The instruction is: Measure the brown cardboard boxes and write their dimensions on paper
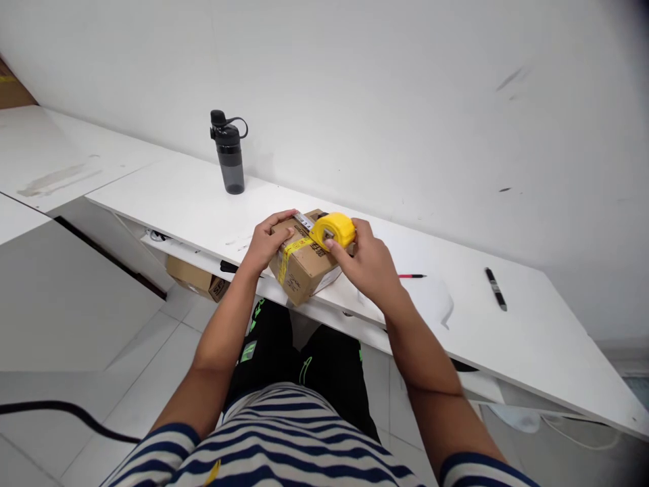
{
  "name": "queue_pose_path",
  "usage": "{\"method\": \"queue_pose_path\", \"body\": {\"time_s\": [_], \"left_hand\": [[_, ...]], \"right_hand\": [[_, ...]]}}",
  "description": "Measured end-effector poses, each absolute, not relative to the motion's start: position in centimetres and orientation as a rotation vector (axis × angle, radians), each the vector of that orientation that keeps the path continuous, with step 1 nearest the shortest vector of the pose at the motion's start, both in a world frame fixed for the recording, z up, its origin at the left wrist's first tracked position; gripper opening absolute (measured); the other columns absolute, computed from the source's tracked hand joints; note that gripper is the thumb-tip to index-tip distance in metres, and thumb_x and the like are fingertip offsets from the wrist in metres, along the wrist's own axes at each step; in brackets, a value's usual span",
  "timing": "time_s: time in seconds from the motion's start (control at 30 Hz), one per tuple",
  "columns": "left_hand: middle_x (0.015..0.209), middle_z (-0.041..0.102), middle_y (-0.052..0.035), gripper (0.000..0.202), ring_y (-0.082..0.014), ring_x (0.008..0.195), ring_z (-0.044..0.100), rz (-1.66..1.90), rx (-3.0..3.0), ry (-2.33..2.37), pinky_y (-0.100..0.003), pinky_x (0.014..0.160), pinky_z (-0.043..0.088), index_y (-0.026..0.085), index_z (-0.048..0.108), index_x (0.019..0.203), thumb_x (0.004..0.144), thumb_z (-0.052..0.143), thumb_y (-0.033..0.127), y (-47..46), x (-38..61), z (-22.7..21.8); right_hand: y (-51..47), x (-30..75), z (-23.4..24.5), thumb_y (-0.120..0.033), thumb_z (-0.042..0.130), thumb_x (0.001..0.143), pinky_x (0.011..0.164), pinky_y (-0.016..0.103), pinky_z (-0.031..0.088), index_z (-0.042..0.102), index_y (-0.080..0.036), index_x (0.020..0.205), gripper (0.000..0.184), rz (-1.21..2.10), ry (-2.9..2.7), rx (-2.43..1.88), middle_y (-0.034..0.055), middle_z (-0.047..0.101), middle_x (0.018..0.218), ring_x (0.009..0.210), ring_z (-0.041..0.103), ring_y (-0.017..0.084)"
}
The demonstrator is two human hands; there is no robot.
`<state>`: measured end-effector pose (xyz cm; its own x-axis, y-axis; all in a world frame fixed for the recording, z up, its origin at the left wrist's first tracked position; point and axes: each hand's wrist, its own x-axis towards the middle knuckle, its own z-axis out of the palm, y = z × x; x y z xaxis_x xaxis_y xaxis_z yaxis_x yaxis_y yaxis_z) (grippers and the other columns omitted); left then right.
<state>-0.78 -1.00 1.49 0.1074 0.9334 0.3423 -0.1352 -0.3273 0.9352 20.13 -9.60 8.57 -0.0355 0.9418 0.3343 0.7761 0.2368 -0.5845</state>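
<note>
A small brown cardboard box (pixel 304 267) with yellow tape stands at the front edge of the white desk (pixel 193 203). My left hand (pixel 266 240) grips the box's left top edge, with the fingers curled over the end of a short stretch of measuring tape (pixel 305 221). My right hand (pixel 368 260) holds a yellow tape measure (pixel 334 230) on top of the box, fingers wrapped round its case.
A dark water bottle (pixel 230 154) stands at the back of the desk. A red pen (pixel 412 276) and a black marker (pixel 495 289) lie to the right, near a sheet of white paper (pixel 430 297). Another cardboard box (pixel 195 277) sits on the floor under the desk.
</note>
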Motion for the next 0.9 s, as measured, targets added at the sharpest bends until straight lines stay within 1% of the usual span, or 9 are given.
{"method": "queue_pose_path", "body": {"time_s": [0.13, 0.27, 0.4, 0.5, 0.6, 0.77, 0.9], "left_hand": [[0.126, 0.073, -0.0083, 0.043, -0.0285, 0.115, 0.068, 1.420, 1.435, 0.865, -0.046, 0.101, 0.056, 0.021, 0.073, 0.118, 0.076, 0.070, 0.030, -0.8, -0.7, 1.3], [0.123, 0.074, -0.0066, 0.042, -0.0277, 0.114, 0.068, 1.421, 1.506, 0.902, -0.047, 0.102, 0.055, 0.022, 0.073, 0.117, 0.076, 0.067, 0.028, -0.6, -0.7, 1.2], [0.124, 0.073, -0.0063, 0.040, -0.0274, 0.116, 0.067, 1.424, 1.591, 0.913, -0.047, 0.104, 0.053, 0.022, 0.072, 0.116, 0.078, 0.063, 0.028, -0.4, -0.9, 1.2], [0.124, 0.072, -0.0067, 0.040, -0.0269, 0.115, 0.067, 1.412, 1.616, 0.922, -0.046, 0.103, 0.054, 0.021, 0.071, 0.117, 0.079, 0.061, 0.028, -0.3, -0.9, 1.4], [0.123, 0.072, -0.0063, 0.040, -0.0266, 0.114, 0.067, 1.395, 1.609, 0.909, -0.045, 0.102, 0.054, 0.022, 0.070, 0.116, 0.078, 0.062, 0.028, -0.4, -0.9, 1.4], [0.122, 0.072, -0.0053, 0.039, -0.0270, 0.114, 0.066, 1.388, 1.577, 0.899, -0.044, 0.102, 0.054, 0.023, 0.071, 0.115, 0.078, 0.063, 0.029, -0.5, -0.9, 1.6], [0.122, 0.072, -0.0062, 0.040, -0.0277, 0.113, 0.066, 1.382, 1.555, 0.884, -0.044, 0.101, 0.053, 0.022, 0.071, 0.115, 0.077, 0.063, 0.029, -0.6, -0.8, 1.7]], "right_hand": [[-12.3, 22.3, 7.7, -0.063, 0.059, 0.087, 0.056, 0.033, 0.041, 0.055, -0.021, 0.126, 0.058, 0.278, -1.782, -1.578, 0.0019, 0.065, 0.075, 0.057, 0.055, 0.020], [-14.8, 24.2, 7.2, -0.063, 0.063, 0.086, 0.053, 0.030, 0.039, 0.058, -0.023, 0.127, 0.058, 0.335, -1.658, -1.624, -0.0016, 0.061, 0.074, 0.054, 0.047, 0.015], [-16.5, 25.0, 6.9, -0.064, 0.067, 0.083, 0.050, 0.029, 0.038, 0.060, -0.022, 0.124, 0.059, 0.383, -1.587, -1.666, -0.0031, 0.059, 0.072, 0.052, 0.042, 0.012], [-16.8, 25.0, 6.6, -0.063, 0.068, 0.082, 0.051, 0.028, 0.037, 0.061, -0.022, 0.122, 0.058, 0.371, -1.570, -1.679, -0.0049, 0.055, 0.067, 0.053, 0.042, 0.012], [-16.6, 24.9, 6.3, -0.063, 0.068, 0.082, 0.052, 0.028, 0.038, 0.060, -0.023, 0.125, 0.059, 0.336, -1.570, -1.675, -0.0053, 0.055, 0.067, 0.053, 0.043, 0.012], [-16.0, 24.4, 6.3, -0.066, 0.065, 0.083, 0.051, 0.031, 0.040, 0.058, -0.025, 0.126, 0.060, 0.291, -1.601, -1.642, -0.0030, 0.060, 0.071, 0.051, 0.045, 0.014], [-15.3, 23.5, 6.9, -0.067, 0.063, 0.083, 0.054, 0.035, 0.044, 0.058, -0.027, 0.126, 0.058, 0.228, -1.627, -1.620, 0.0014, 0.067, 0.080, 0.056, 0.052, 0.017]]}}
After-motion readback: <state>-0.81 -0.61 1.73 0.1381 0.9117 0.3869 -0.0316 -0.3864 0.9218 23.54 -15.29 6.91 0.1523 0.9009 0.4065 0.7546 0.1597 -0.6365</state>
